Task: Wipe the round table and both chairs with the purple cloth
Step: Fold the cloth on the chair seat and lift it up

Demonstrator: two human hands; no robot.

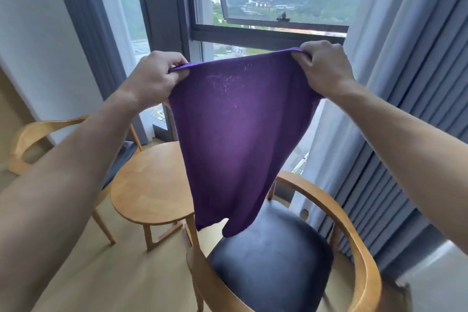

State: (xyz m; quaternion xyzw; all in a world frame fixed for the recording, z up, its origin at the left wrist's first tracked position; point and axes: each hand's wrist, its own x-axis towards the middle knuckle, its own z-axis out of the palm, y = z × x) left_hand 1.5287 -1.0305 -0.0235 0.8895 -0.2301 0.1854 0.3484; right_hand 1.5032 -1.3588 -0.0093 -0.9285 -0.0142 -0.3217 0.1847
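Both hands, left hand (pixel 162 76) and right hand (pixel 323 68), pinch the cloth's (pixel 235 139) top corners at frame centre, probably spreading it open before wiping the counter (pixel 149 185).

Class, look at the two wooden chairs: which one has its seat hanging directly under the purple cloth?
The wooden chair with the black seat on the right, nearest the camera; the other wooden chair stands left, beyond the round wooden table.

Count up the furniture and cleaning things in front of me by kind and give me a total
Wooden chairs: 2, near chair and far chair
Round table: 1
Purple cloth: 1, held up by left hand and right hand
Total: 4
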